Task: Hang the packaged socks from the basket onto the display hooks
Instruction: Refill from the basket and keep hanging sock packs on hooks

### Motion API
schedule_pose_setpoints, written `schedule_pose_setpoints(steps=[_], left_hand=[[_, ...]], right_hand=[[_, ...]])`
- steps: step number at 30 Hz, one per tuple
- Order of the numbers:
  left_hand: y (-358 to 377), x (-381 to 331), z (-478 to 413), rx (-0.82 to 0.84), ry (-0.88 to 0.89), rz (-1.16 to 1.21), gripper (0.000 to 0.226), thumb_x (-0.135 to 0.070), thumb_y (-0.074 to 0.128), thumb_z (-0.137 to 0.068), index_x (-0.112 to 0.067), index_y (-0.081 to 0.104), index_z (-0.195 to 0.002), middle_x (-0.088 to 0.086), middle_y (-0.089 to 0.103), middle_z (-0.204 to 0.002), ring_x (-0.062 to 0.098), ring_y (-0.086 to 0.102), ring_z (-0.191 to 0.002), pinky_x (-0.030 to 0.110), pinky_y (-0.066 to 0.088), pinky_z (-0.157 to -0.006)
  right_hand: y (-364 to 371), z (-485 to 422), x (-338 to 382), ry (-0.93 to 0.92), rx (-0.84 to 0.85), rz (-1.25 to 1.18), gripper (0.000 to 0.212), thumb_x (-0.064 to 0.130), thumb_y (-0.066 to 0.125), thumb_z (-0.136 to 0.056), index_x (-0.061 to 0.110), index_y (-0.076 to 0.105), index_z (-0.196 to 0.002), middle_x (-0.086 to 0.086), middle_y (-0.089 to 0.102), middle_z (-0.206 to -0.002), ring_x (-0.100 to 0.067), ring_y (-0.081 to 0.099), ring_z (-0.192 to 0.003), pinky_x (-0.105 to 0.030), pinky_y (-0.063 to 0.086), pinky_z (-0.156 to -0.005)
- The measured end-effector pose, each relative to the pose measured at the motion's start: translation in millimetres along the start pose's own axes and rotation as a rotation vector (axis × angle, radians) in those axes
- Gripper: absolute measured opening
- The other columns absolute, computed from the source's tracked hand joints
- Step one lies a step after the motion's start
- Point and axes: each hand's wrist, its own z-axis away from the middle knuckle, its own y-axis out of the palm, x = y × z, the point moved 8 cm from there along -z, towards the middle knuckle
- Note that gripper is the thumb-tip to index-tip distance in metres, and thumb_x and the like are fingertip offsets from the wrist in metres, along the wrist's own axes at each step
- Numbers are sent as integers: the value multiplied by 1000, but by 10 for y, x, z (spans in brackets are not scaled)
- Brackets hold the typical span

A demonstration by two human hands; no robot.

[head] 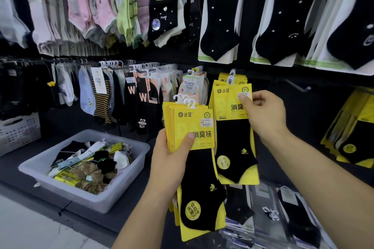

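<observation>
Illumination is moderate and even; shadows are soft. Wide-angle distortion bends the edges. Far-left hanging socks (40,10) appear blurred

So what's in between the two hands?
In the head view, just socks: the stack of yellow sock packs gripped by the left hand, and beside it the single yellow pack pinched by the right hand.

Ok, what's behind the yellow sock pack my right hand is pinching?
More yellow packs hang behind the front pack that the right hand pinches. Only their top edges and white hangers show; how many there are is hidden.
</observation>
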Motion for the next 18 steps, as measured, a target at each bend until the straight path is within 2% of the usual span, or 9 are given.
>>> schedule_pose_setpoints(steps=[4,7,9,13,16,18], left_hand=[[21,-39,-1,38,-4,-15,18,-38,77,-95,-53,69,-101,-15,81,-108,7,79,-98,34,60,-85],[81,-28,31,76,-14,-4,19,-37,77,-95,-51,69,-104,-13,81,-111,9,79,-100,35,60,-87],[133,-15,50,96,-19,0,19,-38,78,-94,-50,68,-105,-12,81,-112,11,79,-102,36,61,-87],[183,-51,61,66,23,2,28,-55,82,-78,-52,68,-102,-12,81,-109,10,79,-99,28,63,-78],[203,-27,56,40,40,17,38,-60,83,-71,-48,68,-104,-8,81,-109,14,79,-99,40,63,-84],[235,-14,66,60,30,52,42,-59,86,-69,-46,69,-105,-6,81,-110,16,80,-100,36,64,-81]], right_hand=[[31,-9,-57,-16,-3,70,19,42,74,-88,25,67,-87,6,72,-80,-11,70,-78,-34,58,-70],[-25,61,-72,3,-36,102,25,44,73,-89,23,61,-96,7,66,-93,-9,64,-86,-22,46,-66],[-57,190,-35,10,-52,89,29,48,69,-90,23,58,-95,5,63,-97,-8,61,-85,-22,43,-65],[240,626,91,63,237,-155,39,57,71,-83,18,65,-84,1,65,-71,-6,61,-62,-30,50,-57],[328,772,118,68,332,-127,30,39,82,-79,19,65,-92,-1,68,-79,-10,64,-66,-32,55,-58],[312,763,93,129,365,-193,29,30,83,-80,14,67,-99,-6,74,-85,-18,72,-73,-31,57,-58]])
